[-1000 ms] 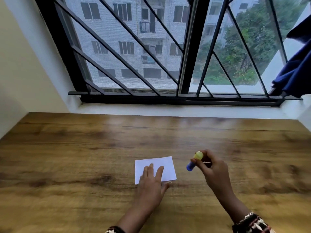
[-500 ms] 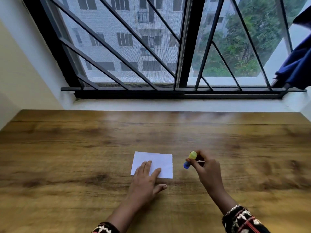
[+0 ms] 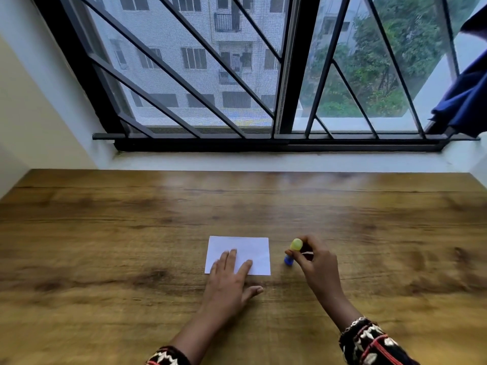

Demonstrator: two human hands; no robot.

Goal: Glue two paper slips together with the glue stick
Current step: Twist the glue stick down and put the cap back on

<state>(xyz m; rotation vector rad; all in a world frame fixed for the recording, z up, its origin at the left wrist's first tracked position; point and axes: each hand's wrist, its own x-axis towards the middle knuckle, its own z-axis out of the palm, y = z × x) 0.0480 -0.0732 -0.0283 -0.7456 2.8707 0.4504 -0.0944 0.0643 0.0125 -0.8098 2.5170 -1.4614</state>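
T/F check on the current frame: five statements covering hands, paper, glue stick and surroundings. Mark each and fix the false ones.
1. The left hand rests with straight fingers on the white rectangular paper. True.
2. The right hand is empty. False: it pinches the yellow-topped blue glue stick.
3. The glue stick sits on the paper. False: it is held to the right of the paper, apart from it, over the brown wooden table.
4. The glue stick's yellow end is uppermost and its blue end is lowest. True.
5. A dark blue cloth hangs at the right edge by the barred window. True.
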